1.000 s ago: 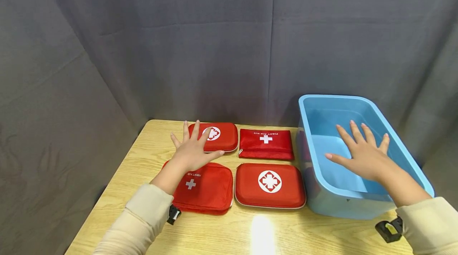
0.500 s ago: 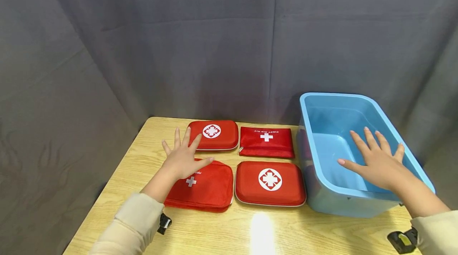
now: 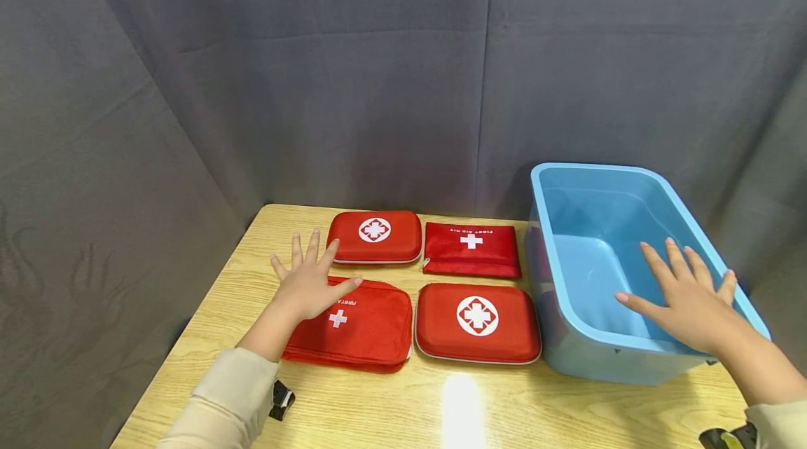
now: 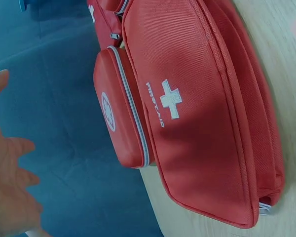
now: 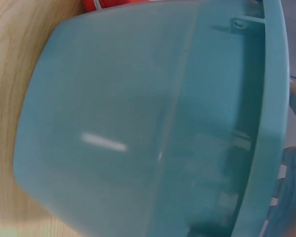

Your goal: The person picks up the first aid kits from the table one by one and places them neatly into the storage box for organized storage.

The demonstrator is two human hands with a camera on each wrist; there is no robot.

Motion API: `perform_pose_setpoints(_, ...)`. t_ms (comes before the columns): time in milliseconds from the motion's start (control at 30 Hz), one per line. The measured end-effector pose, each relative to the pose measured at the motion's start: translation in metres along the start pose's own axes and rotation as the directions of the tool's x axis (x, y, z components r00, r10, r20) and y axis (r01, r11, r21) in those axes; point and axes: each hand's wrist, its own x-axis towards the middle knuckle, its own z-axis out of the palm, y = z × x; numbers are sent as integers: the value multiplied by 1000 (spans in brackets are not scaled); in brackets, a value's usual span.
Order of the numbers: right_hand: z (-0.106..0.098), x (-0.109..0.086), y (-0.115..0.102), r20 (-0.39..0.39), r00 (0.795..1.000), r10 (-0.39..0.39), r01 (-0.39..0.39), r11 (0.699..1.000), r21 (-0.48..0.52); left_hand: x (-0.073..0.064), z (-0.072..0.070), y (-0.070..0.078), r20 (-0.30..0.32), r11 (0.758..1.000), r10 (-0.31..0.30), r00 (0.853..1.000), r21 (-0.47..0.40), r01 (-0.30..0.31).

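My left hand (image 3: 305,288), fingers spread, hovers above the soft red first aid pouch (image 3: 372,330) at the front left and hides its left end. In the left wrist view, that pouch (image 4: 197,123) lies flat with a white cross, a shadow across it, and nothing between it and my hand (image 4: 12,182). My right hand (image 3: 690,302) is spread over the near right part of the blue plastic bin (image 3: 557,295), holding nothing. The right wrist view is mostly the bin's outer wall (image 5: 103,108), with my fingers beyond its rim at the right edge.
A hard red first aid case (image 3: 441,337) lies between pouch and bin. Behind are a smaller hard red case (image 3: 343,239) and a flat red zip pouch (image 3: 441,253). They rest on a wooden table (image 3: 366,407), with grey curtains (image 3: 378,85) around its back and left.
Both hands have drawn apart and slightly nearer: the left toward the left, the right toward the right over the bin. The pouches, cases and bin stay in place.
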Motion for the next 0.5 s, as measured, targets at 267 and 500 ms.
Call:
perform_pose_setpoints(267,5,-10,12,17,999,35,-34,999,-3,-3,4,-8,21,1000,-16,1000,-7,17)
perform_pose_setpoints(500,10,-20,23,-12,999,50,-50,999,-1,-7,12,-18,53,998,-52,997,-34,53)
